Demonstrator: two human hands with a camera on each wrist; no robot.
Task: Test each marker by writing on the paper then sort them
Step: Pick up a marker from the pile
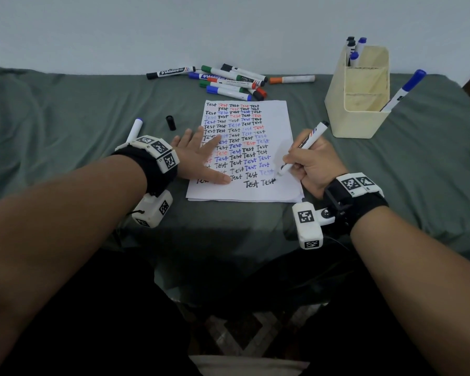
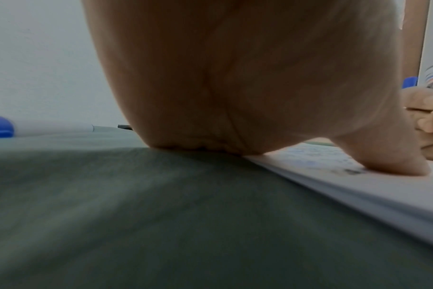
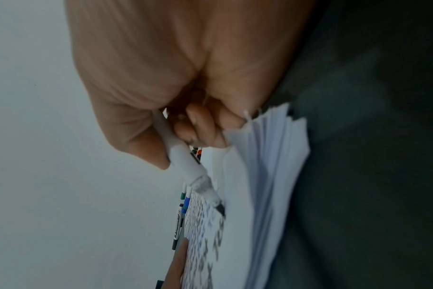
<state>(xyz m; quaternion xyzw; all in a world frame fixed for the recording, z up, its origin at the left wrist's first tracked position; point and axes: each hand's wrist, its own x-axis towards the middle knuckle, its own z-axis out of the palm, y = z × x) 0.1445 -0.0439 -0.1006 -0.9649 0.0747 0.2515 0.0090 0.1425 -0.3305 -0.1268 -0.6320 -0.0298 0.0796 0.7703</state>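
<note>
Marker in use: a white-barrelled marker (image 1: 304,147) with a black tip, slanted, its nib touching the paper (image 1: 277,118) at the end of the last black "Test".
Right hand: the right hand (image 1: 314,161) has thumb and fingers clamped round the barrel low down; the right wrist view shows the other fingers curled under (image 3: 198,125) beside the sheet's edge.
Paper: white, rectangular, covered in rows of "Test" in black, red and blue; the wrist views show it is a thin stack of loose sheets (image 3: 272,156), which the head view barely hints at.
Left hand: the left hand (image 1: 198,156) lies flat, fingers straight and spread, thumb pressing the lower left of the page (image 2: 396,162).
Loose cap: a small black cylinder (image 1: 171,122) on the cloth left of the paper.
Blue-capped marker: (image 1: 135,130) lying just beyond the left wrist.
Untested pile: capped markers (image 1: 228,81), black, green, blue, red, orange, heaped beyond the paper.
Holder: a cream plastic box (image 1: 361,104), divided inside; four markers stand in its far compartment, one blue-capped marker (image 1: 404,89) leans in the near one.
Surface: wrinkled grey-green cloth (image 1: 65,118).
</note>
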